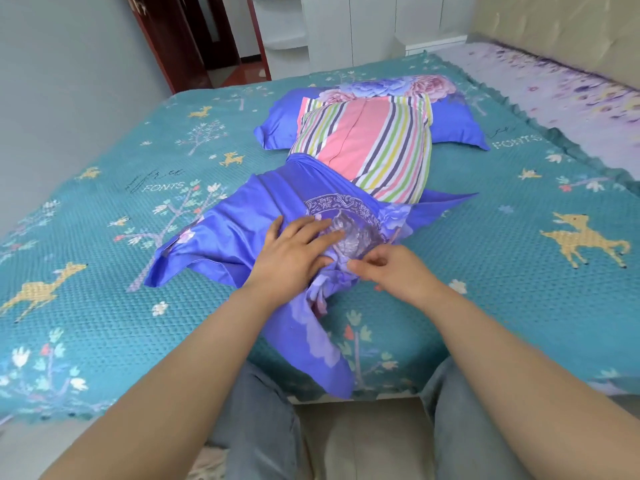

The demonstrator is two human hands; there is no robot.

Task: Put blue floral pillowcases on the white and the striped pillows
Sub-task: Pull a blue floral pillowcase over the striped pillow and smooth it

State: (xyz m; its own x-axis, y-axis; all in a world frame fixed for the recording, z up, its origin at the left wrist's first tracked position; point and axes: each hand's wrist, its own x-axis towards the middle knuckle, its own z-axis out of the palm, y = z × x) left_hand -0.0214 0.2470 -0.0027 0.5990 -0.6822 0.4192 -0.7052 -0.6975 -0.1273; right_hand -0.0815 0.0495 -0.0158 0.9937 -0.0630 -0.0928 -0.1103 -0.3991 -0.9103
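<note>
One pillow [450, 109] cased; striped pillow [374, 147] half in case [263, 216]; left hand [294, 251] flat on it; right hand [388, 268] pinches it.

This is looking like a bedroom in a home. A wide bed [104, 237] is filling most of the view, wearing a teal coverlet [485, 306] woven with deer, trees and small flowers. A padded beige headboard [554, 36] is standing along the right side, with a lilac flowered sheet [554, 95] showing beneath it. Two pillows are lying on the coverlet. Beyond the bed, white built-in cupboards [363, 26] with open shelves are lining the far wall, and a dark red wooden door frame [156, 43] is opening onto another room.
</note>
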